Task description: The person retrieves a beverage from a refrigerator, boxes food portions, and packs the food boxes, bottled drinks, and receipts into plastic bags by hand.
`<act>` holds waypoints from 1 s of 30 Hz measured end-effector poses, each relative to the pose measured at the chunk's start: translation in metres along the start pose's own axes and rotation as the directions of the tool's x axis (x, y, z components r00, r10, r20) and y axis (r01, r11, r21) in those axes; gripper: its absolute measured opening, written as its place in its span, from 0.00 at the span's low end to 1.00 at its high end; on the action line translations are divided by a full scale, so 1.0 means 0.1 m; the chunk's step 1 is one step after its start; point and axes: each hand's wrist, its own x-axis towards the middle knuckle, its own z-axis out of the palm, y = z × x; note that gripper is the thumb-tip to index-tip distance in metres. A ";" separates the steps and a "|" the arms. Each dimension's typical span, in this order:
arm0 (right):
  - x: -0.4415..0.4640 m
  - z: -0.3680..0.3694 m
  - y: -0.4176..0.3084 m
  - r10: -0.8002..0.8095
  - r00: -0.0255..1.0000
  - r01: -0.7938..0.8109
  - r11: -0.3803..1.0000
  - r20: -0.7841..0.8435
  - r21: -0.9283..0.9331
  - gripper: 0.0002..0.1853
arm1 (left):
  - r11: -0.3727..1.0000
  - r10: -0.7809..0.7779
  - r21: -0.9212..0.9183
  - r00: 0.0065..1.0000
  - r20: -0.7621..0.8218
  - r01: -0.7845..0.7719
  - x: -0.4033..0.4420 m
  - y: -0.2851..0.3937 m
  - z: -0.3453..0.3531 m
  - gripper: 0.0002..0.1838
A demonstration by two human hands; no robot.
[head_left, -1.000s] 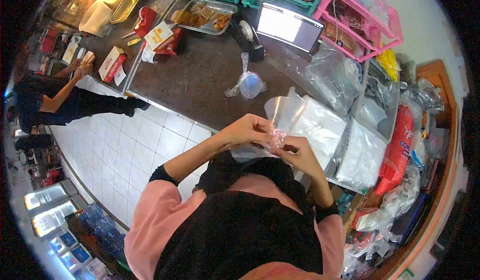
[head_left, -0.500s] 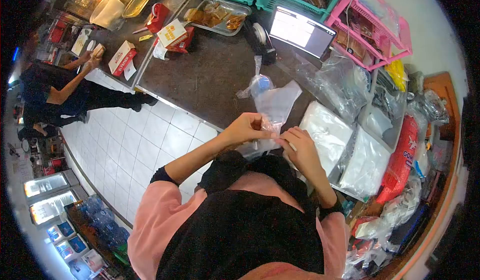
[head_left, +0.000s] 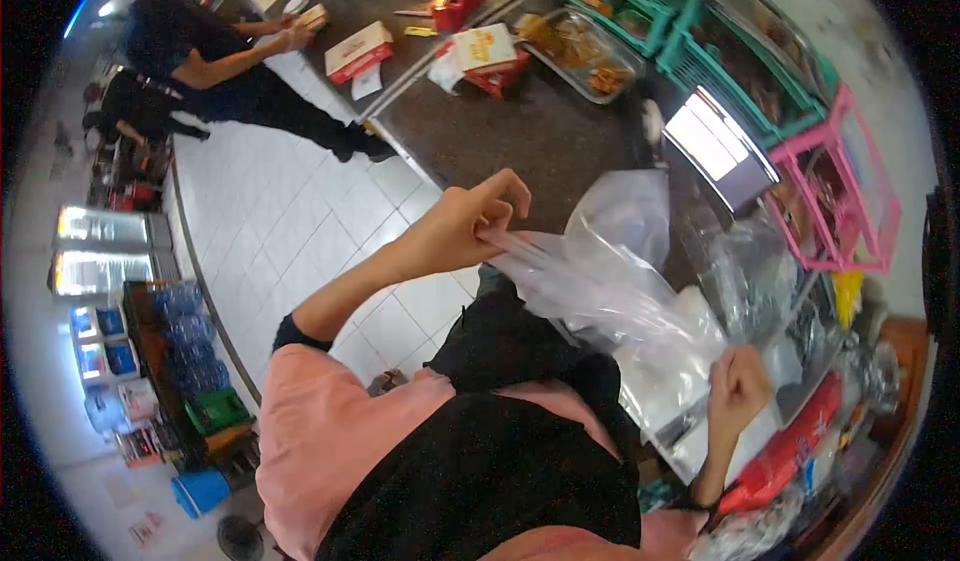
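Observation:
A clear plastic bag (head_left: 620, 296) is stretched between my two hands, running slantwise in front of my body above the counter's near edge. My left hand (head_left: 465, 223) pinches one end of it, with the index finger raised and bent. At the other end, my right hand (head_left: 740, 391) is closed in a fist around the plastic. Beneath the bag and beside my right hand lies a stack of white plastic bags (head_left: 655, 391). Another sheet of clear plastic (head_left: 632, 211) stands up behind the stretched bag; whether it is part of the same bag I cannot tell.
On the dark counter (head_left: 470, 136) are a metal tray of food (head_left: 585, 51), red-and-white boxes (head_left: 487, 49) and a lit screen (head_left: 720, 146). Teal baskets (head_left: 740, 86) and a pink basket (head_left: 835, 186) line the back. Another person (head_left: 215, 66) stands at the left, holding a small box.
My hands, close together before, are now far apart with the bag drawn out between them. My right hand has moved right and down. The whole view has turned and shifted.

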 end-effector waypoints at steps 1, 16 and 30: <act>0.00 0.05 -0.08 -0.117 0.991 0.114 0.992 0.057 0.059 0.09 | 0.994 0.106 -0.017 0.994 -0.018 -0.106 0.00 -0.18 -0.04 0.15; 1.12 2.14 -0.58 0.022 0.855 -0.384 0.698 0.518 0.604 0.32 | 0.961 -0.022 0.212 0.814 -0.580 0.177 0.04 -1.95 -0.43 0.13; 1.55 2.93 -0.49 0.034 0.994 0.001 0.950 -0.107 0.312 0.16 | 0.983 0.005 0.126 0.660 -0.751 0.135 0.43 -2.23 -1.12 0.08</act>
